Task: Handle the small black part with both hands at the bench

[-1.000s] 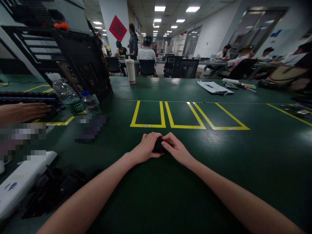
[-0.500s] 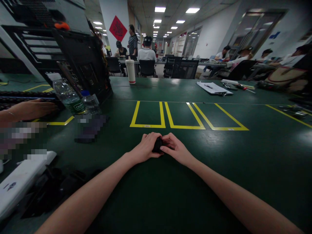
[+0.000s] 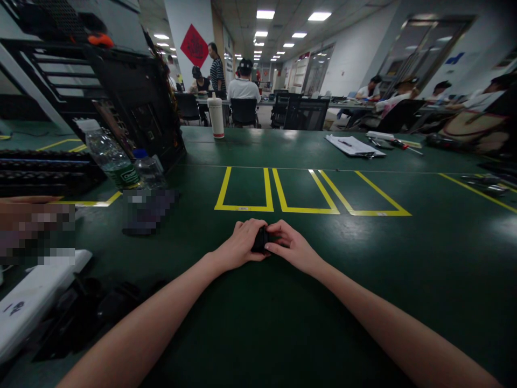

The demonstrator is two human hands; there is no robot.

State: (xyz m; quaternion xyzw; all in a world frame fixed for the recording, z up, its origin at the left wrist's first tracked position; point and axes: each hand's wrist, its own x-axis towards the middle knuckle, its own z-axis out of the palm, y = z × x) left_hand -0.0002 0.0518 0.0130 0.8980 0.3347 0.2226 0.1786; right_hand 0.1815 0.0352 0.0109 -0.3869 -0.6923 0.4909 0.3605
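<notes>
A small black object [image 3: 260, 241] sits between my hands, low over the green table [image 3: 307, 323]; its kind cannot be made out. My left hand [image 3: 242, 243] wraps round it from the left, fingers over the top and thumb below, hiding much of it. From the right, my right hand [image 3: 291, 246] pinches at its edge with thumb and bent fingers. Just beyond my hands, yellow tape outlines [image 3: 244, 208] mark several open-topped boxes on the table.
To the left stand two plastic bottles [image 3: 107, 156], a black metal frame [image 3: 145, 118], a white power strip [image 3: 36, 307] and a co-worker's hand [image 3: 28, 215]. Farther back are a white cup [image 3: 216, 116] and a clipboard with paper [image 3: 355, 146]. People sit at distant desks.
My hands stay nearly still around the black object. The co-worker's hand at the left has drawn back from the dark rack, down and left. A standing person far off has shifted slightly left.
</notes>
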